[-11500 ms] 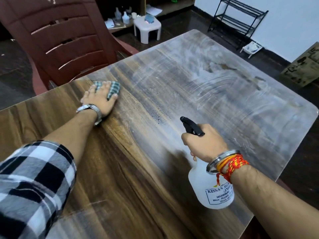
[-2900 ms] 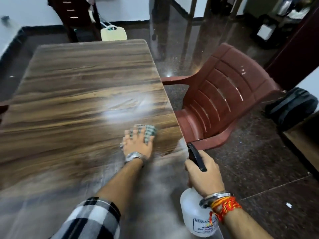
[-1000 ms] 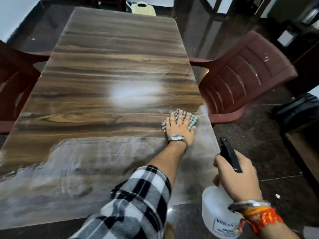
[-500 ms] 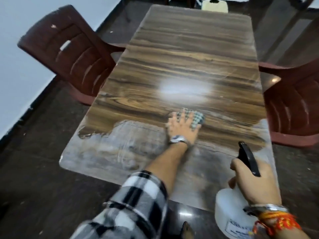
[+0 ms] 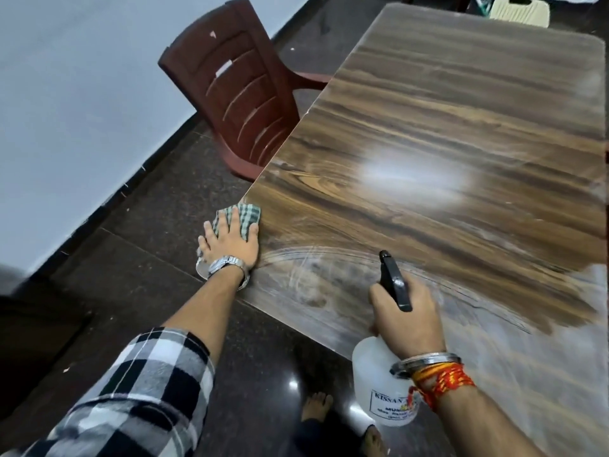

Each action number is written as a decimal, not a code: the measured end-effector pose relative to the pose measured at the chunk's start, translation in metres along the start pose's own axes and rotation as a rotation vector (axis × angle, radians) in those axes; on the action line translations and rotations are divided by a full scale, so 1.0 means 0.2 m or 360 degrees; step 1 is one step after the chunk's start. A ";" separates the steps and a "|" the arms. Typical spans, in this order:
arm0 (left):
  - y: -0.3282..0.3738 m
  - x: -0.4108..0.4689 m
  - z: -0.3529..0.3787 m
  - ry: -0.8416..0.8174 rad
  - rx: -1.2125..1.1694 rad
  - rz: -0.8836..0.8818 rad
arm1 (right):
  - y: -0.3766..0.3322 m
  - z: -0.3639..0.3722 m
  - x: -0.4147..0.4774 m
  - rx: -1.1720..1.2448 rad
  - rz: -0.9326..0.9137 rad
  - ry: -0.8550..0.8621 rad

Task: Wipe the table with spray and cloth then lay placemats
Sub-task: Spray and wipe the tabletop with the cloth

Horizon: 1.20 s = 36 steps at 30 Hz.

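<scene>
Currently left hand [image 5: 230, 245] flat, fingers spread, pressing the checked cloth [image 5: 247, 216] at the table's [image 5: 461, 110] left edge: broad contact, probably to carry the stroke right off the edge. Right hand [image 5: 412, 324] wrapped round the spray bottle [image 5: 375, 384] neck at the near edge, nozzle pointing over the top, likely ready to re-wet. Near end hazy with smears; no placemats in view.

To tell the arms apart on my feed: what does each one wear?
Left hand: silver metal-link wristwatch at the wrist, black-and-white checked sleeve higher up the arm. Right hand: silver metal bangle and orange-red thread band at the wrist, no sleeve visible.
</scene>
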State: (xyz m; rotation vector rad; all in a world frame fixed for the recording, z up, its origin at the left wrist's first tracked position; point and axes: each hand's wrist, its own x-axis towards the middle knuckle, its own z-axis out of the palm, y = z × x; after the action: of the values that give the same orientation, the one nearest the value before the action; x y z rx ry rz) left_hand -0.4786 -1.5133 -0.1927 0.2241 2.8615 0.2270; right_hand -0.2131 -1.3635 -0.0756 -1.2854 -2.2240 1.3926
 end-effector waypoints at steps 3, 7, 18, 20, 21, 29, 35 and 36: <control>0.08 -0.10 0.06 0.0054 0.0030 0.0113 | 0.01 -0.01 -0.01 -0.0040 -0.0016 0.0011; 0.32 -0.39 0.19 0.0013 0.0002 0.0393 | 0.05 -0.10 -0.03 -0.0042 0.0062 0.0097; 1.32 -1.17 0.59 -0.0298 -0.0015 0.1291 | 0.46 -0.63 -0.23 0.0012 0.0415 0.0573; 1.47 -1.33 0.66 -0.0367 0.0018 0.1432 | 0.56 -0.74 -0.29 0.0003 0.0475 0.0701; 1.54 -1.39 0.69 -0.0387 0.0043 0.1491 | 0.60 -0.78 -0.32 0.0010 0.0500 0.0759; 1.71 -1.85 0.87 -0.0580 0.0241 0.1915 | 0.86 -1.00 -0.53 0.0035 0.0642 0.0986; 1.45 -1.51 0.71 -0.0445 0.0113 0.1661 | 0.73 -0.89 -0.42 0.0021 0.0492 0.0798; 1.35 -1.43 0.66 -0.0405 0.0095 0.1565 | 0.70 -0.86 -0.40 0.0018 0.0456 0.0757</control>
State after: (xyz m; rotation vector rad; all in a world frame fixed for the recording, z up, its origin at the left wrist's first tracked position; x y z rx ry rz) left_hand -0.1350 -1.2820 -0.2016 1.5262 2.2713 0.2586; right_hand 0.0124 -1.2941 -0.0791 -1.7663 -1.7644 1.0316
